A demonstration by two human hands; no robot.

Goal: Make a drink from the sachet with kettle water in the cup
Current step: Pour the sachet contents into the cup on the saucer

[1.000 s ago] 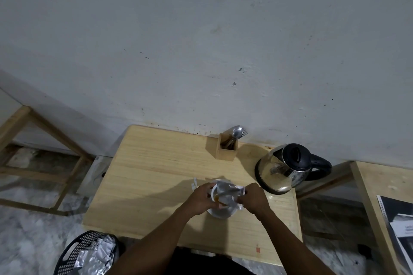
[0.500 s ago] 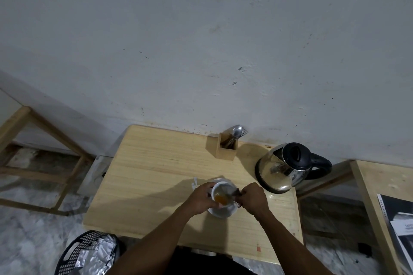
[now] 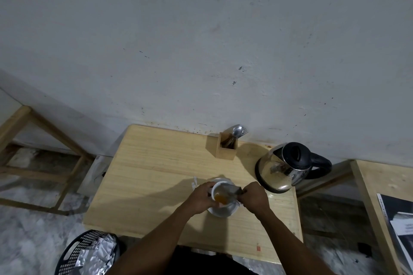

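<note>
Desk [image 3: 156, 174] of pale wood, pushed against a scuffed grey wall [image 3: 201, 40]. Marbled floor [image 3: 33, 230] around it, with a wooden frame [image 3: 33, 163] to the left and a second wooden top [image 3: 384, 185] to the right carrying dark printed papers [image 3: 397, 223]. Black mesh basket [image 3: 73, 252] at the near left corner, on the floor, holding crumpled silver foil wrappers [image 3: 96, 254]. Wooden holder [image 3: 226, 148] near the wall edge, with a spoon and fork [image 3: 238, 130] standing in it. Steel kettle [image 3: 283, 168] with black lid and handle, at the far right of the desk, just beside the hands. White cup [image 3: 220, 192] on a white saucer [image 3: 221, 211] toward the near edge, amber liquid inside. Small torn white scrap [image 3: 194, 183] lying just left of the cup. Left hand [image 3: 200, 196] curled around the cup's left side, fingers closed against it. Right hand [image 3: 253, 196] closed in a pinch on the end of a silvery sachet [image 3: 232, 190], held across the cup's rim and tilted toward the liquid. Sachet blurred; cannot tell whether anything is pouring out.
</note>
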